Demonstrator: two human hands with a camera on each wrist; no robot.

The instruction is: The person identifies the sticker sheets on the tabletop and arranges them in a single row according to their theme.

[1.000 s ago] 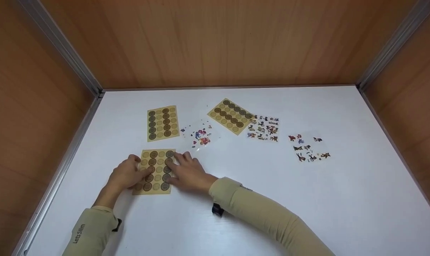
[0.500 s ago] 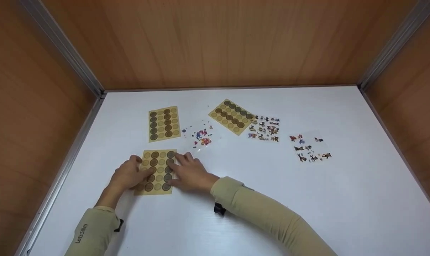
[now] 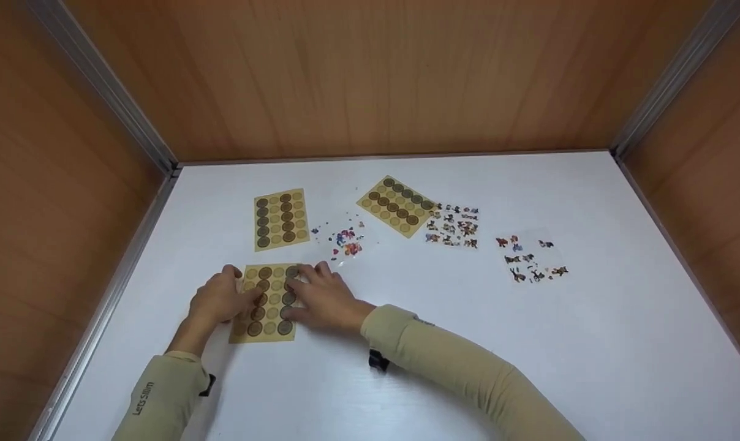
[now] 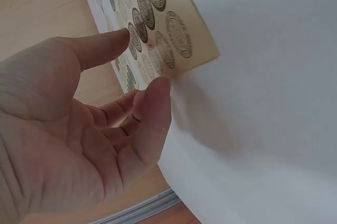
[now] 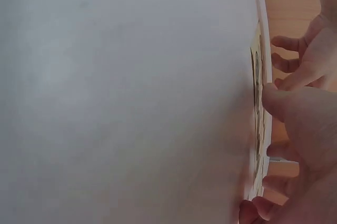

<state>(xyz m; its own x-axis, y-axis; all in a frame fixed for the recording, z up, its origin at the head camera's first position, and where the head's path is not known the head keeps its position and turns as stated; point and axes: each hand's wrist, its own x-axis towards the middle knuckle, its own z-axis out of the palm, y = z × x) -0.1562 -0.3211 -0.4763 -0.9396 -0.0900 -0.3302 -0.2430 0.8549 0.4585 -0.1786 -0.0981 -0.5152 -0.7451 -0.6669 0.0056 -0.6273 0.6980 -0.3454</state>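
A tan sticker sheet (image 3: 274, 299) printed with rows of round pale and dark seals lies on the white table between my hands. My left hand (image 3: 215, 298) rests at its left edge, thumb over the seals and fingers along the side. In the left wrist view the thumb (image 4: 108, 47) touches the printed face, and a fingertip is at a corner of the sheet (image 4: 202, 50). Spread over the sheet's right side are the fingertips of my right hand (image 3: 330, 300), touching the dark column. The right wrist view shows the sheet (image 5: 257, 97) nearly edge-on beside this hand.
Two more seal sheets lie farther back, one at the left (image 3: 281, 219) and a slanted one (image 3: 396, 206) mid-table. Its corner meets a clear sheet of small figures (image 3: 453, 225). Other clear sticker sheets lie between (image 3: 347, 241) and right (image 3: 532, 256). Wooden walls (image 3: 376, 79) enclose the table.
The head view has tilted slightly. Both hands sit a little farther toward the sheet's far edge, still on its two sides; the sheet stays in place.
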